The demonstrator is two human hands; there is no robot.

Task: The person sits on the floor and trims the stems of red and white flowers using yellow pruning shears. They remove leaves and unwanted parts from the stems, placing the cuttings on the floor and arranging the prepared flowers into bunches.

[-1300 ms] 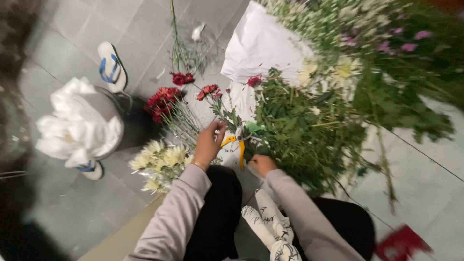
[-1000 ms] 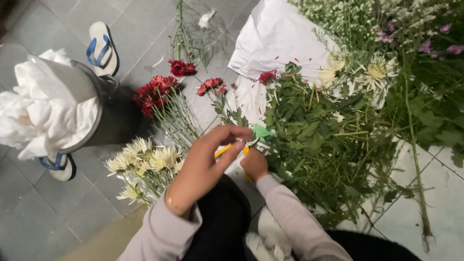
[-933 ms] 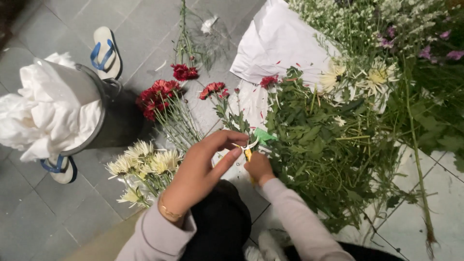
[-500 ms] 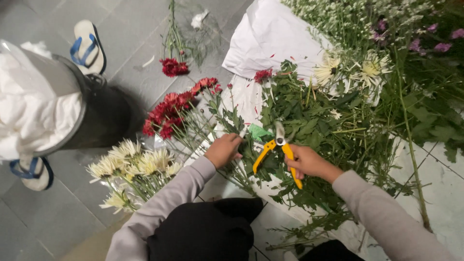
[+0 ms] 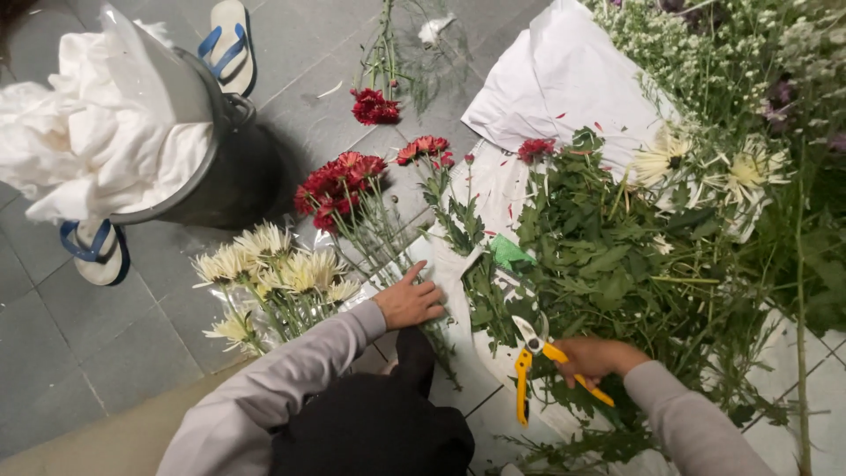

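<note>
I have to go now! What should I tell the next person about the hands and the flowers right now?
Left hand: flat on the stems of the red flowers, gripping nothing.
Right hand: holds the yellow-handled shears, blades open, at the leafy green pile.
Pale yellow flowers lie bunched on the floor beside the red ones.
Sorted: those two bunches. Left: the big mixed pile on the white paper.

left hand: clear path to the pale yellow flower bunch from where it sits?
Probably yes. The left hand rests flat on red flower stems, with the pale yellow flower bunch lying right beside it on the floor; nothing stands between them.
</note>
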